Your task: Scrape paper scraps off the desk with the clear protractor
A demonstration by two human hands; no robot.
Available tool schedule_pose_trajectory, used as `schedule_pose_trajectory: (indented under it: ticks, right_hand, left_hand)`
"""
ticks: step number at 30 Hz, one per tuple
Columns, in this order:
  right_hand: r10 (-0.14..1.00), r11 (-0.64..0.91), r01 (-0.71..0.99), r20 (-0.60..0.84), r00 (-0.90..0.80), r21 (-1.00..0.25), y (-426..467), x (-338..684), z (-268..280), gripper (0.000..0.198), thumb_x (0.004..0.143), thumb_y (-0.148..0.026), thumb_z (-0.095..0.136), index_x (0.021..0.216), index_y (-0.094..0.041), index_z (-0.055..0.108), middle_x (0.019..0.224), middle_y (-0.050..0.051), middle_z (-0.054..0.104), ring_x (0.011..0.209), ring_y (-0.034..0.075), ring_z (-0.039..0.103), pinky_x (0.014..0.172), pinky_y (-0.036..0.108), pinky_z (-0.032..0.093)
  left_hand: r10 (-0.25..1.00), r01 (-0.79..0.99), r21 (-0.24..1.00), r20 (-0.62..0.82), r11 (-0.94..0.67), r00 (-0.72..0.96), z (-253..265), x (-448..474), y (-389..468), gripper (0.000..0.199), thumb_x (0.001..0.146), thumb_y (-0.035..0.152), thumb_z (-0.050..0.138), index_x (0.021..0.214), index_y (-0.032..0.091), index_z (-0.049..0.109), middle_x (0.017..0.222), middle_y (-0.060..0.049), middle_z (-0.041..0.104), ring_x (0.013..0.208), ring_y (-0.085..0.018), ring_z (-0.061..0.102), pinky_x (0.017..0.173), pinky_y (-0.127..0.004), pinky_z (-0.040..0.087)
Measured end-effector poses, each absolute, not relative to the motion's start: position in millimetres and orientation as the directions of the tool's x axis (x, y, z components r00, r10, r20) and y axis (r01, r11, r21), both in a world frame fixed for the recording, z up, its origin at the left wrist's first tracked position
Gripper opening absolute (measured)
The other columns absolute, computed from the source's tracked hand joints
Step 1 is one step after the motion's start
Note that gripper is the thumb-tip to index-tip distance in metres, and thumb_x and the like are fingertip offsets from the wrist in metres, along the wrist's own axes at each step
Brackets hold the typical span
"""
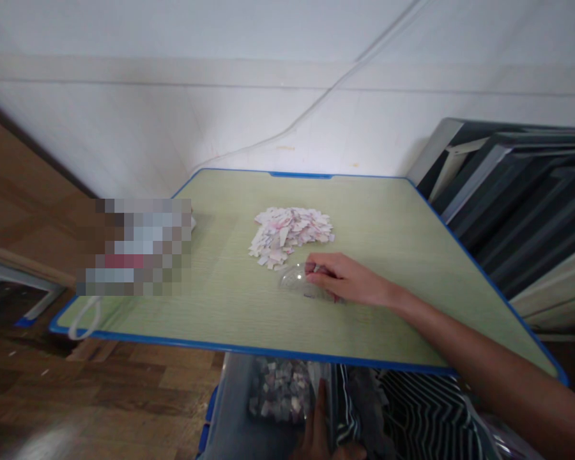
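Note:
On the table, my right hand (338, 278) is closed around the edge of a clear, rounded plastic piece (294, 276), like a small bowl or lid. It lies just in front of a heap of torn white and pinkish paper scraps (292, 230). Below the table's front edge, my left hand (316, 428) grips the right side of a clear plastic container (255, 409) holding more paper scraps (282, 396). One finger points up along its side, and the lower part of this hand is cut off by the frame.
The pale green table (211, 306) has a blue rim. A pixelated object (138, 249) stands at its left, with a white loop (85, 319) hanging near the edge. Dark flat panels (522, 185) lean at the right. A translucent bin (230, 409) sits underneath, beside striped fabric (426, 409).

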State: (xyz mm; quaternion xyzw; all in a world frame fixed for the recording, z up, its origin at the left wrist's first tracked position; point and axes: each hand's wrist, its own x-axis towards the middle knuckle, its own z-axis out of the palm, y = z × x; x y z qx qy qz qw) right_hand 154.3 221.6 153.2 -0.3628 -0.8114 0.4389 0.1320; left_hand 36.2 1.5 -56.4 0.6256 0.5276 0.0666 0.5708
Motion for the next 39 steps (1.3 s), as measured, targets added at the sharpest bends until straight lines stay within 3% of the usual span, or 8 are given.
schedule_pose_trajectory:
  ticks: [6, 9, 13, 23, 28, 31, 36, 39]
  right_hand:
    - [0.794, 0.331, 0.476, -0.032, -0.607, -0.815, 229.5, 158.2, 148.4, 0.011, 0.087, -0.022, 0.044, 0.076, -0.018, 0.043, 0.051, -0.007, 0.038, 0.043, 0.006, 0.039, 0.044, 0.02, 0.031]
    - [0.742, 0.293, 0.435, -0.084, -0.665, -0.851, 231.0, 160.0, 148.0, 0.01, 0.086, -0.025, 0.045, 0.078, -0.018, 0.045, 0.052, -0.007, 0.04, 0.041, 0.006, 0.039, 0.042, 0.019, 0.032]
    - [0.795, 0.269, 0.447, -0.065, -0.603, -0.853, 231.5, 161.4, 146.0, 0.013, 0.087, -0.025, 0.042, 0.076, -0.018, 0.043, 0.051, -0.007, 0.039, 0.041, 0.007, 0.042, 0.041, 0.019, 0.033]
    - [0.797, 0.426, 0.511, 0.043, -0.602, -0.747, 230.5, 159.6, 149.6, 0.015, 0.086, -0.021, 0.043, 0.071, -0.018, 0.044, 0.054, -0.005, 0.04, 0.051, 0.008, 0.04, 0.052, 0.022, 0.029]
    - [0.808, 0.451, 0.572, 0.042, -0.587, -0.685, 231.6, 163.3, 159.2, 0.013, 0.083, -0.019, 0.045, 0.071, -0.016, 0.047, 0.055, -0.004, 0.041, 0.051, 0.008, 0.037, 0.052, 0.022, 0.027]
    - [0.71, 0.487, 0.573, -0.084, -0.699, -0.659, 235.9, 175.5, 172.4, 0.014, 0.081, -0.021, 0.049, 0.069, -0.016, 0.049, 0.054, -0.004, 0.042, 0.049, 0.007, 0.037, 0.049, 0.021, 0.027]
    - [0.529, 0.315, 0.653, -0.444, -0.723, -0.688, 246.3, 214.2, 189.6, 0.017, 0.081, -0.029, 0.051, 0.073, -0.015, 0.054, 0.051, -0.005, 0.043, 0.041, 0.005, 0.039, 0.04, 0.018, 0.029]
    - [0.362, 0.253, 0.715, -0.622, -0.694, -0.651, 246.1, 230.8, 195.8, 0.02, 0.08, -0.031, 0.055, 0.074, -0.013, 0.061, 0.051, -0.004, 0.045, 0.04, 0.005, 0.039, 0.038, 0.017, 0.03]
  left_hand:
    - [0.74, 0.584, 0.782, -0.523, 0.22, 0.422, -52.1, 39.0, 1.9, 0.088, 0.079, 0.039, 0.056, 0.143, 0.034, -0.003, 0.154, -0.004, 0.011, 0.122, -0.029, 0.05, 0.084, -0.029, 0.052]
    - [0.735, 0.595, 0.775, -0.529, 0.213, 0.424, -50.4, 37.3, 0.2, 0.092, 0.076, 0.036, 0.06, 0.143, 0.038, -0.002, 0.154, -0.002, 0.017, 0.118, -0.028, 0.054, 0.084, -0.029, 0.052]
    - [0.764, 0.602, 0.773, -0.508, 0.199, 0.398, -49.4, 37.8, -1.1, 0.096, 0.075, 0.04, 0.062, 0.143, 0.037, -0.004, 0.151, -0.006, 0.025, 0.118, -0.029, 0.054, 0.083, -0.03, 0.053]
    - [0.713, 0.611, 0.737, -0.591, 0.288, 0.376, -20.4, 43.2, 10.1, 0.079, 0.077, 0.046, 0.059, 0.143, 0.033, 0.019, 0.15, -0.011, 0.029, 0.112, -0.029, 0.059, 0.078, -0.033, 0.055]
    - [0.712, 0.671, 0.73, -0.542, 0.134, 0.447, -4.4, 41.4, 11.7, 0.032, 0.079, 0.033, 0.06, 0.111, 0.038, 0.062, 0.153, 0.003, 0.021, 0.134, -0.031, 0.031, 0.094, -0.035, 0.048]
    - [0.778, 0.629, 0.775, -0.427, 0.052, 0.461, -0.6, 36.2, 6.7, 0.036, 0.084, 0.033, 0.055, 0.119, 0.042, 0.055, 0.154, 0.004, 0.017, 0.131, -0.028, 0.038, 0.087, -0.03, 0.052]
    - [0.797, 0.561, 0.828, -0.347, 0.012, 0.494, -1.3, 30.1, 4.7, 0.034, 0.085, 0.032, 0.055, 0.118, 0.038, 0.058, 0.154, 0.003, 0.015, 0.138, -0.029, 0.021, 0.105, -0.04, 0.036]
    - [0.782, 0.542, 0.829, -0.425, 0.135, 0.455, -5.5, 31.1, 6.2, 0.063, 0.084, 0.032, 0.057, 0.139, 0.04, 0.029, 0.153, -0.002, 0.018, 0.134, -0.026, 0.032, 0.098, -0.035, 0.044]
